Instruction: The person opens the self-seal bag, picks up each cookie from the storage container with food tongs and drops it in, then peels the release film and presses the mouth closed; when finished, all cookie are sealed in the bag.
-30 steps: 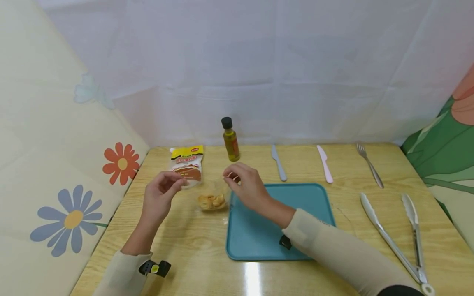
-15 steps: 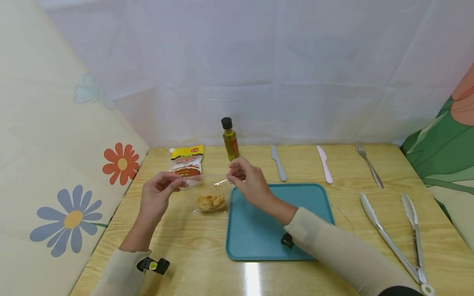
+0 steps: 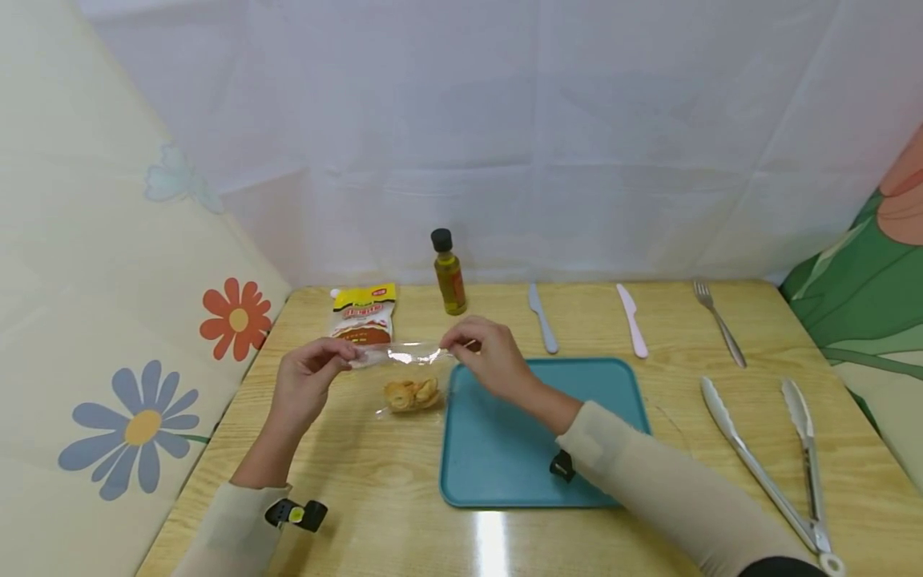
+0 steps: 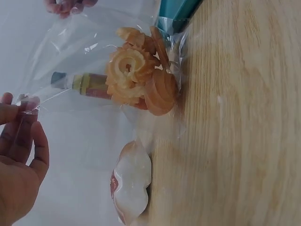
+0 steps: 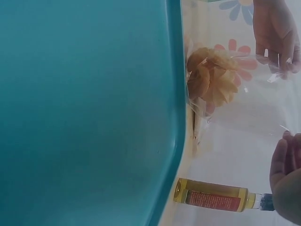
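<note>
Between my hands hangs a clear plastic bag (image 3: 414, 353), its top edge stretched sideways and its bottom near the table. Swirled golden cookies (image 3: 411, 395) lie in the bottom of it; the left wrist view shows their piped ridges (image 4: 129, 68). My left hand (image 3: 308, 381) pinches the bag's left top corner between thumb and fingers. At the opposite corner, my right hand (image 3: 490, 358) pinches the plastic, partly over the tray's back left corner. Whether the bag's mouth is sealed I cannot tell.
A blue tray (image 3: 534, 481) lies right of the bag. Behind stand a small oil bottle (image 3: 450, 284) and a yellow-topped packet (image 3: 364, 308). Along the back right are a grey knife (image 3: 543, 319), a pink knife (image 3: 633, 320) and a fork (image 3: 721, 322); metal tongs (image 3: 815, 481) lie at right.
The bag's top edge has come up taut and shiny between the hands. My right hand rose slightly, then came back down a little; the left hand shifted slightly left.
</note>
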Motion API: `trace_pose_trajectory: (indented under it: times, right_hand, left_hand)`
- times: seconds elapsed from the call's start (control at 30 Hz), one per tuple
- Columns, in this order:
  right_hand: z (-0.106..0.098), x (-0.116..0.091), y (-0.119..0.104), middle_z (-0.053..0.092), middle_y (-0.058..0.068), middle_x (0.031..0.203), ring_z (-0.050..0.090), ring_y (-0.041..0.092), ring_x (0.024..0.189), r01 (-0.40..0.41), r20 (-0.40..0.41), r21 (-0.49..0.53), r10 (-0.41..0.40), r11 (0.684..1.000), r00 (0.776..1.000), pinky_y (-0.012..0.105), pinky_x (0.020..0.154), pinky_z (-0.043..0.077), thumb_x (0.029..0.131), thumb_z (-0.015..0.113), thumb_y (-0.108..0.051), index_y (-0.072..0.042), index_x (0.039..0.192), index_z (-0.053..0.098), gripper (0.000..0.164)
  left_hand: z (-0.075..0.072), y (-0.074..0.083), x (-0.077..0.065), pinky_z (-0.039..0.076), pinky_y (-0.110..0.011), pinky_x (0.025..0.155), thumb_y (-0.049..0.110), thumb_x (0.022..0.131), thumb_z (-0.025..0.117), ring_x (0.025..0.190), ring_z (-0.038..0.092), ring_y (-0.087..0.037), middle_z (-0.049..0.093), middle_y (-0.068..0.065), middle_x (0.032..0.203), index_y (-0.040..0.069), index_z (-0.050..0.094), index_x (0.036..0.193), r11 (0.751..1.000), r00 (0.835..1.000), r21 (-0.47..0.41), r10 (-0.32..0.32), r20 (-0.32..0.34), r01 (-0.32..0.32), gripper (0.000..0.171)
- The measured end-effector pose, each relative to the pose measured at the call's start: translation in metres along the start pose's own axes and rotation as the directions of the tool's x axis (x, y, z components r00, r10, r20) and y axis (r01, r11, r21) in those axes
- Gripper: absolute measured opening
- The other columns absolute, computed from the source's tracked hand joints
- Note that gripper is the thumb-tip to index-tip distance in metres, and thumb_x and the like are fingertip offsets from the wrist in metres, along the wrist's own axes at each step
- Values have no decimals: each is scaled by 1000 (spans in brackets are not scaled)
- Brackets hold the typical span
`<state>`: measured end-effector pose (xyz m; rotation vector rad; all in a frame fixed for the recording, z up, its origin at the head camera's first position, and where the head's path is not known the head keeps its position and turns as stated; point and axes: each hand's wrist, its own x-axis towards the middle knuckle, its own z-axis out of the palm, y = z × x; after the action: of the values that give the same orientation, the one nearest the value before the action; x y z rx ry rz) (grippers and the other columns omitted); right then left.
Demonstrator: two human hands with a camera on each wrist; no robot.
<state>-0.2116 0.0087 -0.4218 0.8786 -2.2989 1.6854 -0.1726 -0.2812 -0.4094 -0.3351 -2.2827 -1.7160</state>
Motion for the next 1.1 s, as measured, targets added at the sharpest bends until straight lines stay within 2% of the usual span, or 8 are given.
trace_pose_trajectory:
  times: [0.17, 0.3, 0.47, 0.57, 0.73, 0.8, 0.93, 1.1]
  right_hand:
    - [0, 0, 0, 70, 6, 104, 68, 16, 89, 0, 7, -4, 0, 1000, 1000, 31, 75, 60, 99, 63, 3, -5, 101, 78, 17]
    - [0, -1, -2, 69, 6, 106, 68, 17, 91, -1, 2, -11, 1, 1000, 1000, 35, 77, 60, 100, 61, 0, -3, 102, 77, 16]
    - [4, 0, -6, 65, 6, 99, 64, 15, 88, -20, 13, -5, 20, 1000, 1000, 36, 78, 60, 98, 71, -8, -5, 97, 72, 4]
    - [7, 3, -9, 60, 6, 95, 59, 15, 86, -34, 45, -15, 35, 999, 998, 30, 76, 58, 95, 76, -11, -6, 100, 65, 14]
    - [13, 11, -13, 61, 4, 104, 60, 20, 95, -69, 172, -79, 81, 995, 982, 27, 80, 52, 93, 80, -22, -9, 121, 63, 35]
    - [16, 14, -14, 66, 3, 111, 61, 19, 99, -64, 225, -119, 90, 991, 970, 28, 83, 51, 94, 79, -26, -10, 125, 66, 37]
    - [21, 19, -16, 72, 3, 109, 65, 15, 96, -30, 265, -155, 71, 987, 962, 31, 85, 54, 96, 76, -25, -9, 114, 75, 24]
    - [25, 20, -19, 72, -1, 98, 65, 9, 89, 6, 264, -176, 42, 984, 964, 29, 82, 55, 98, 73, -20, -11, 104, 78, 12]
  left_hand:
    - [-1, 0, -1, 55, -17, 75, -6, 103, 54, 88, 65, -13, 73, -9, 100, -1, 73, 97, 994, 999, 101, 48, 23, -50, 20]
    - [2, 2, -2, 54, -17, 77, 1, 104, 59, 90, 66, -11, 72, -5, 99, -4, 72, 100, 991, 999, 131, 32, 8, -33, 15]
    - [10, 6, -2, 54, -16, 75, 7, 97, 72, 88, 65, -5, 67, 1, 94, -4, 68, 98, 980, 1000, 199, 4, -14, -1, 12]
    - [12, 7, -2, 53, -18, 73, 4, 95, 74, 86, 64, -5, 65, -2, 93, -4, 66, 97, 975, 1000, 221, 10, -2, -9, 11]
    - [11, 9, -2, 53, -19, 74, 0, 96, 71, 88, 63, -4, 65, -8, 95, -3, 65, 102, 971, 997, 234, 39, 71, -55, 9]
    - [9, 10, -1, 53, -19, 76, -2, 96, 70, 91, 63, -5, 65, -8, 98, -3, 64, 106, 970, 992, 230, 51, 119, -78, 11]
    - [8, 14, 2, 52, -23, 81, -4, 96, 67, 98, 60, -10, 64, -13, 104, -2, 62, 114, 963, 973, 245, 57, 223, -112, 19]
    - [16, 20, 5, 52, -43, 85, 5, 95, 73, 101, 60, -20, 67, -12, 108, 5, 67, 114, 929, 957, 342, 42, 286, -143, 19]
